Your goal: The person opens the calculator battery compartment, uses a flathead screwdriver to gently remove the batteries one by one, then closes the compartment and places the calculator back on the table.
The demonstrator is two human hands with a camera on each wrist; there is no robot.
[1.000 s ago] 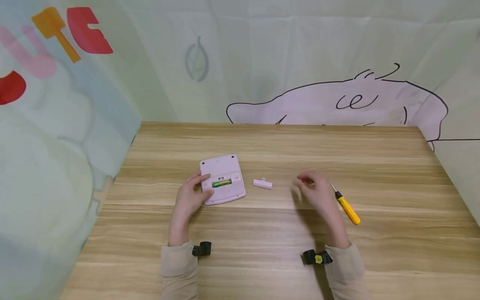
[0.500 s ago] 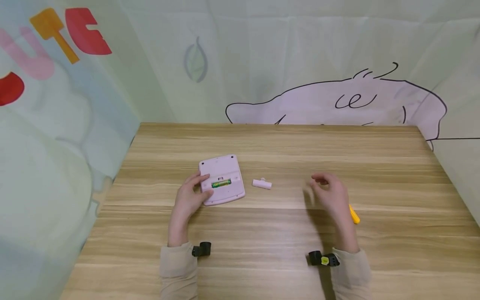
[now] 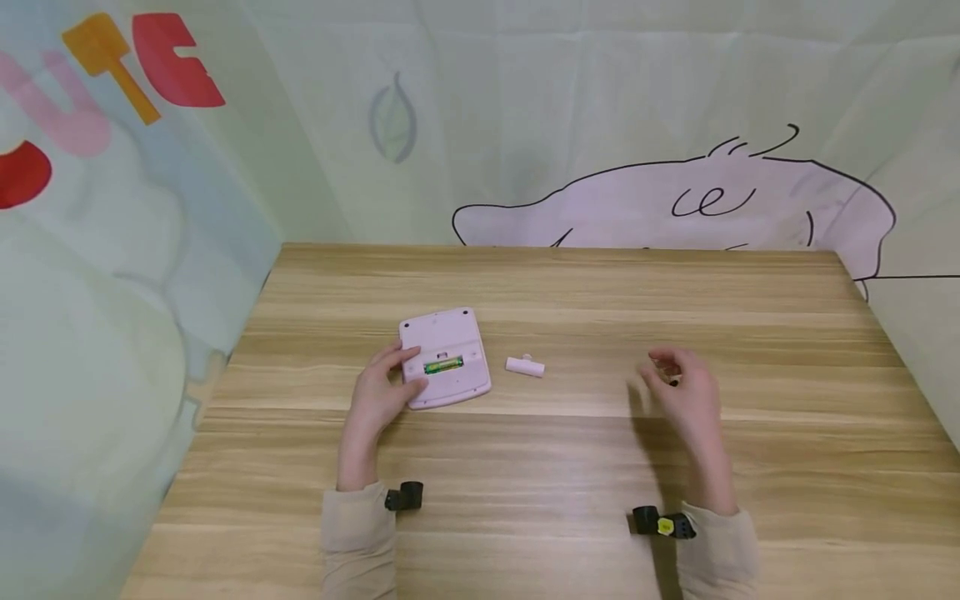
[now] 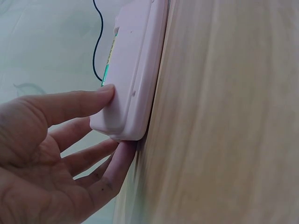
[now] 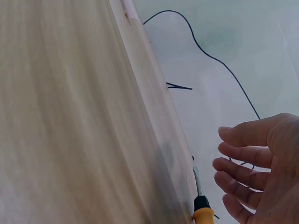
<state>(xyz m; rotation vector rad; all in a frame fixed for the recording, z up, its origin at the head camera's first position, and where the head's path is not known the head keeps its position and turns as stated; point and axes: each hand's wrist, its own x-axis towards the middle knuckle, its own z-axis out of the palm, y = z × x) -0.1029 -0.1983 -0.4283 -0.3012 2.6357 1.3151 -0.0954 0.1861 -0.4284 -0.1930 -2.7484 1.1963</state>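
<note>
A pale pink calculator-like device (image 3: pixel 453 333) lies back side up, and its uncovered compartment shows a green battery (image 3: pixel 444 365). My left hand (image 3: pixel 380 390) grips its left side; in the left wrist view the thumb (image 4: pixel 100 98) rests on the back while the other fingers meet the end edge. To the right of the device is its small pink battery cover (image 3: pixel 525 367). My right hand (image 3: pixel 686 392) hovers over the yellow-handled screwdriver (image 5: pixel 202 203), fingers loosely bent and holding nothing. From the head, that hand hides nearly all of the screwdriver.
The wood-grain table (image 3: pixel 525 483) has its far edge against a pale printed cloth (image 3: pixel 570 100) with cartoon drawings. Dark wrist cameras sit at both cuffs, the left camera (image 3: pixel 405 497) and the right camera (image 3: pixel 663 523).
My right hand has moved to the right, from beside the screwdriver to over it, covering it in the head view. The left hand and the device have stayed in place.
</note>
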